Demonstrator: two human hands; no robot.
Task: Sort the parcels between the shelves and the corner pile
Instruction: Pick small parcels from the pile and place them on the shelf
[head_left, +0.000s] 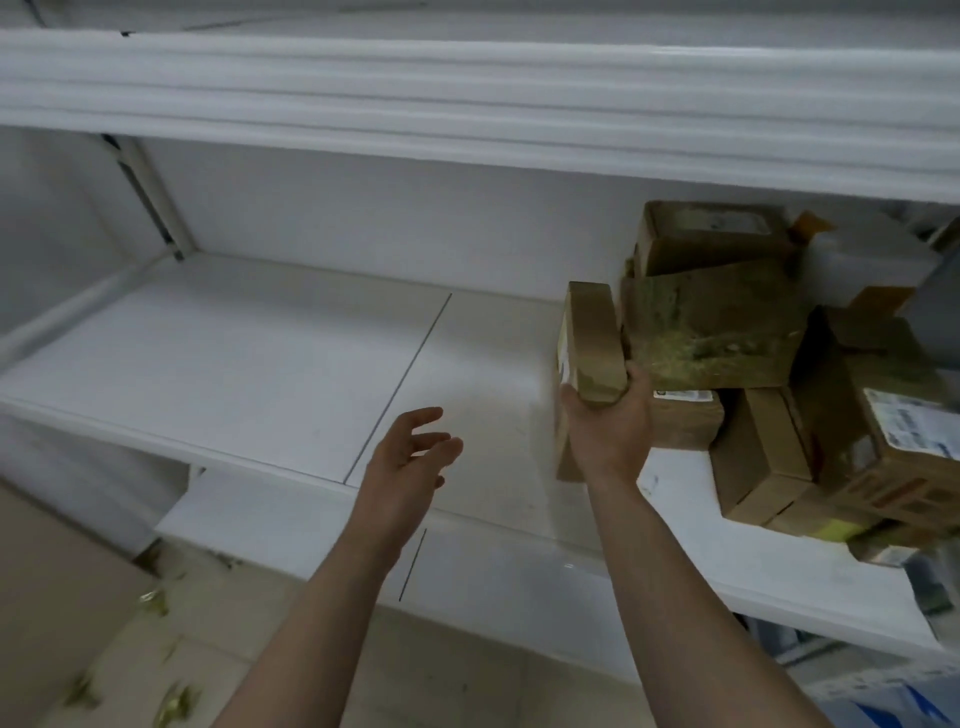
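A flat brown cardboard parcel (592, 338) stands on edge above the white shelf (249, 358). My right hand (610, 431) grips it from below, fingers and thumb wrapped round its lower end. It sits just left of a stack of brown parcels (727, 322) piled at the shelf's right end. My left hand (410, 457) hovers over the shelf's front edge, fingers spread and holding nothing, a hand's width left of the held parcel.
The shelf above (467, 104) overhangs close over the parcels. A lower shelf (519, 566) juts out beneath. More labelled boxes (904, 447) crowd the far right. Scraps of yellowish tape (176, 701) lie on the floor at lower left.
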